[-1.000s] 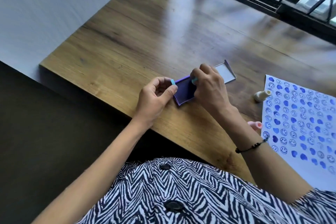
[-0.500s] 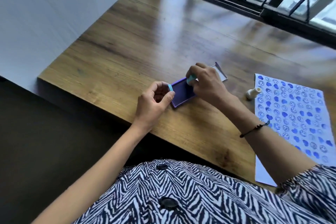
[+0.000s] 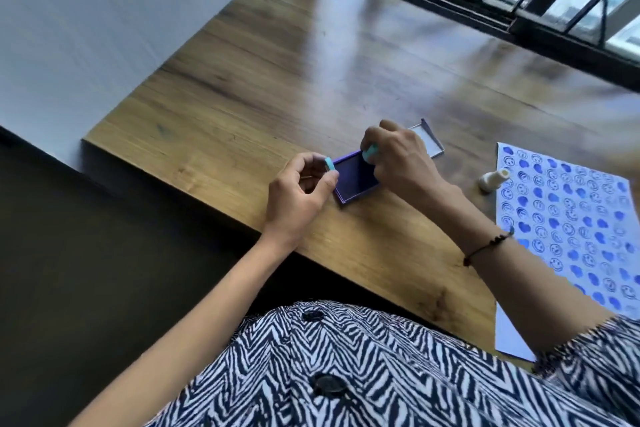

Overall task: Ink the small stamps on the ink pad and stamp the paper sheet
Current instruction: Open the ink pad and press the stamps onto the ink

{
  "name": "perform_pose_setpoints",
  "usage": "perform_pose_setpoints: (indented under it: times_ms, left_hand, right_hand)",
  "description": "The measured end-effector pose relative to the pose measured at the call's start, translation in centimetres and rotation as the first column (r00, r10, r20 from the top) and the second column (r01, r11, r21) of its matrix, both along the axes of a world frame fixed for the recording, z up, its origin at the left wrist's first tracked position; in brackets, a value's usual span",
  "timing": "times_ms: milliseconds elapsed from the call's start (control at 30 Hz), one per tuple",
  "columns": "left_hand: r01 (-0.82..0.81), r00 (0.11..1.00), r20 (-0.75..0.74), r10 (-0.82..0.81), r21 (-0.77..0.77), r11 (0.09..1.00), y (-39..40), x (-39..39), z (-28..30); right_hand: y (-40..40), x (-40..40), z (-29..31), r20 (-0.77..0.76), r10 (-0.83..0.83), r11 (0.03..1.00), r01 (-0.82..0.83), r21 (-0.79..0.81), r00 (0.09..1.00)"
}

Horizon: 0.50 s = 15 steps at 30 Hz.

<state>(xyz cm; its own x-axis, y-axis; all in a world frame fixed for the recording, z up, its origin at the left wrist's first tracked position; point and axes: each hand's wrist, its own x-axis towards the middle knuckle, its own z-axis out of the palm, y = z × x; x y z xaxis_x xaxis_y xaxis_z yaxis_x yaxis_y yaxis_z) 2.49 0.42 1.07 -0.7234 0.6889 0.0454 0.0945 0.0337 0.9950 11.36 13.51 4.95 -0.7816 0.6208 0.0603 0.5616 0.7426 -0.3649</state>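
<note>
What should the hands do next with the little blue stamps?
Probably lift the right hand and carry its blue stamp over to the paper. That stamp is already at the ink pad, while the left hand holds a second stamp at the pad's edge.
</note>
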Motion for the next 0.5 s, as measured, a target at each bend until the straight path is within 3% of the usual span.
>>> perform_pose_setpoints:
  times_ms: [500]
  left_hand:
    - [-0.024, 0.999, 0.028, 0.024, -0.009, 1.0, 0.1, -0.4, -0.6]
  right_hand:
    - [-1.1, -1.1, 0.1, 0.021, 0.096, 0.994, -0.095, -0.062, 0.995]
